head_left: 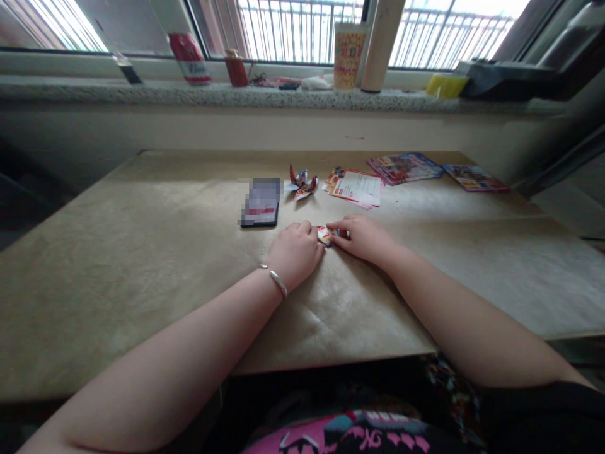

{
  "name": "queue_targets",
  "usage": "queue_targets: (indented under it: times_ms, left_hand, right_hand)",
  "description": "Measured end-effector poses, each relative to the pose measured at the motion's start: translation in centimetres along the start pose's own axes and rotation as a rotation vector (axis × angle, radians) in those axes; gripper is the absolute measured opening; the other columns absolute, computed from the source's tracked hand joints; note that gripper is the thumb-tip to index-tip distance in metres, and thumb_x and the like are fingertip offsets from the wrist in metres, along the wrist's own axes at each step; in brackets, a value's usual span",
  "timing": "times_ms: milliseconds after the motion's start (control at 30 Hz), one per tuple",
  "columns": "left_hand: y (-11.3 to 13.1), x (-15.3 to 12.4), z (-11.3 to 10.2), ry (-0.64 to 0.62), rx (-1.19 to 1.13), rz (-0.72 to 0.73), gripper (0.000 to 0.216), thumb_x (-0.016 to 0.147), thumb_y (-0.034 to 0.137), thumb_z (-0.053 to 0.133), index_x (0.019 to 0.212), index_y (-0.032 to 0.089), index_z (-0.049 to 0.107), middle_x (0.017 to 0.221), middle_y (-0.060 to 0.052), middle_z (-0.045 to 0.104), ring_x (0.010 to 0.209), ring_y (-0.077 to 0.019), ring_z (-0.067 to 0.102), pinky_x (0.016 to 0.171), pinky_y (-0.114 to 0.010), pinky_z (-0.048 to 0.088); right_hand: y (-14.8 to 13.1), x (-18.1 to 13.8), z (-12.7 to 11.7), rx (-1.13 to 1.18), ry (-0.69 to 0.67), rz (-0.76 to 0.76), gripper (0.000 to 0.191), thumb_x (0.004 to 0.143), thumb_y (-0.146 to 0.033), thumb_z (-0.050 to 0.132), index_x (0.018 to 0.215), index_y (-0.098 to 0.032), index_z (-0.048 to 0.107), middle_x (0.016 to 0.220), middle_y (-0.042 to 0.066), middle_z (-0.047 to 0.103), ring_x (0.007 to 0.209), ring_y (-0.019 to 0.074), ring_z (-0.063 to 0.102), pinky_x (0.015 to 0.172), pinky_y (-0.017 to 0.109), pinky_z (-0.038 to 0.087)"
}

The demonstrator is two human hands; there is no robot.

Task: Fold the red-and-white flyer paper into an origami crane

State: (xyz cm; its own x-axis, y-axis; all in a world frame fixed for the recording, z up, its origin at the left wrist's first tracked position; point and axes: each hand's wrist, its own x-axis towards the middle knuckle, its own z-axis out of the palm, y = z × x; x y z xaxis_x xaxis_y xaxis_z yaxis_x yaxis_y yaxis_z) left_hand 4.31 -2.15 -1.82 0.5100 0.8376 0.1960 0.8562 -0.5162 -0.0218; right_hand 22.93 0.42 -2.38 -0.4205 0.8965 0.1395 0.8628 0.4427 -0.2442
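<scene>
The left hand (297, 252), a silver bangle (276, 280) on its wrist, lies knuckles up on the brown paper-covered table (142, 252), fingers curled down and pressing the left end of a small folded piece of printed paper (324, 235). The right hand (362, 238) meets it from 3 o'clock, fingers bent and pinching the right end of the same piece, so the paper sits flat on the table between the two hands, mostly hidden by them. At 11 o'clock from the hands, near, lies a dark smartphone (259, 202). At 12 o'clock stands a finished paper crane (301, 182) in red and blue print. At 1 o'clock lies a small stack of leaflets (359, 187), and farther out at 2 o'clock more printed sheets (404, 167). Beyond the table, on the stone windowsill (94, 92), stand a red can (190, 58), a printed paper cup (348, 55) and a pale cylinder (380, 44).
</scene>
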Motion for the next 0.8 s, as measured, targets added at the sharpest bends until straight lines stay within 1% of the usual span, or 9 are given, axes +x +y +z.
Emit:
queue_targets:
  times_ms: [67, 133, 267, 367, 467, 533, 633, 700, 800]
  left_hand:
    - [-0.3, 0.0, 0.4, 0.021, -0.017, 0.035, 0.04, 0.093, 0.041, 0.049, 0.116, 0.012, 0.064, 0.112, -0.014, 0.064, 0.103, -0.0275, 0.059, 0.091, -0.039, 0.045]
    - [-0.8, 0.1, 0.7, 0.049, -0.041, 0.036, 0.041, 0.094, 0.044, 0.048, 0.122, 0.016, 0.06, 0.121, -0.013, 0.062, 0.111, -0.0279, 0.057, 0.098, -0.041, 0.041]
    - [-1.4, 0.5, 1.1, 0.045, -0.087, 0.009, 0.04, 0.094, 0.045, 0.048, 0.12, 0.018, 0.061, 0.124, -0.011, 0.062, 0.116, -0.0269, 0.054, 0.099, -0.04, 0.041]
    - [-0.9, 0.4, 1.0, 0.044, -0.062, -0.029, 0.042, 0.094, 0.047, 0.047, 0.12, 0.018, 0.061, 0.125, -0.011, 0.063, 0.118, -0.0277, 0.054, 0.101, -0.043, 0.04]
    - [0.1, 0.1, 0.7, 0.031, -0.007, -0.079, 0.05, 0.091, 0.048, 0.051, 0.128, 0.016, 0.057, 0.136, -0.015, 0.056, 0.129, -0.0327, 0.047, 0.107, -0.052, 0.033]
    - [0.6, -0.1, 0.6, 0.009, 0.001, -0.09, 0.053, 0.092, 0.047, 0.048, 0.132, 0.012, 0.054, 0.139, -0.018, 0.053, 0.133, -0.0336, 0.043, 0.11, -0.054, 0.03]
    - [0.6, -0.1, 0.8, -0.031, -0.027, -0.111, 0.057, 0.095, 0.048, 0.043, 0.137, 0.01, 0.05, 0.146, -0.017, 0.047, 0.137, -0.0347, 0.039, 0.109, -0.054, 0.032]
    - [0.3, 0.1, 1.0, -0.046, -0.06, -0.12, 0.055, 0.096, 0.045, 0.04, 0.139, 0.011, 0.048, 0.149, -0.014, 0.044, 0.136, -0.0345, 0.039, 0.108, -0.052, 0.035]
    - [-0.4, 0.4, 1.5, -0.022, -0.097, -0.105, 0.05, 0.097, 0.042, 0.039, 0.138, 0.014, 0.049, 0.148, -0.012, 0.045, 0.135, -0.0323, 0.04, 0.109, -0.048, 0.034]
  right_hand:
    - [0.1, 0.0, 0.0, -0.015, 0.015, 0.009, 0.033, 0.088, -0.039, 0.055, 0.112, -0.024, 0.072, 0.091, 0.008, 0.07, 0.084, 0.0209, 0.062, 0.071, 0.03, 0.042]
    - [0.2, -0.1, 0.0, -0.008, 0.04, 0.01, 0.033, 0.086, -0.042, 0.058, 0.11, -0.025, 0.073, 0.092, 0.007, 0.069, 0.085, 0.0211, 0.062, 0.072, 0.03, 0.043]
    - [0.5, 0.0, 0.1, 0.019, 0.053, -0.006, 0.036, 0.086, -0.049, 0.059, 0.114, -0.031, 0.072, 0.093, 0.007, 0.066, 0.083, 0.0199, 0.061, 0.073, 0.03, 0.043]
    - [0.6, 0.0, 0.1, 0.011, 0.042, -0.001, 0.038, 0.085, -0.05, 0.06, 0.115, -0.03, 0.072, 0.092, 0.007, 0.065, 0.084, 0.0208, 0.061, 0.074, 0.031, 0.043]
    - [0.7, 0.1, 0.0, -0.002, 0.037, 0.003, 0.038, 0.083, -0.048, 0.062, 0.114, -0.028, 0.073, 0.093, 0.008, 0.066, 0.085, 0.0214, 0.061, 0.074, 0.031, 0.043]
    - [0.6, 0.2, 0.0, -0.008, 0.038, 0.001, 0.038, 0.083, -0.047, 0.063, 0.113, -0.027, 0.074, 0.094, 0.008, 0.067, 0.085, 0.0217, 0.061, 0.074, 0.031, 0.043]
    - [0.5, 0.3, 0.1, 0.003, 0.018, -0.003, 0.035, 0.084, -0.043, 0.063, 0.111, -0.025, 0.074, 0.088, 0.008, 0.068, 0.081, 0.021, 0.061, 0.072, 0.031, 0.043]
    - [0.5, 0.4, 0.2, 0.032, 0.009, 0.01, 0.03, 0.085, -0.038, 0.061, 0.107, -0.024, 0.076, 0.083, 0.007, 0.069, 0.076, 0.0194, 0.06, 0.069, 0.03, 0.042]
    - [0.4, 0.4, 0.4, 0.069, 0.034, 0.014, 0.02, 0.084, -0.033, 0.063, 0.09, -0.023, 0.078, 0.08, 0.006, 0.07, 0.076, 0.0186, 0.06, 0.069, 0.029, 0.042]
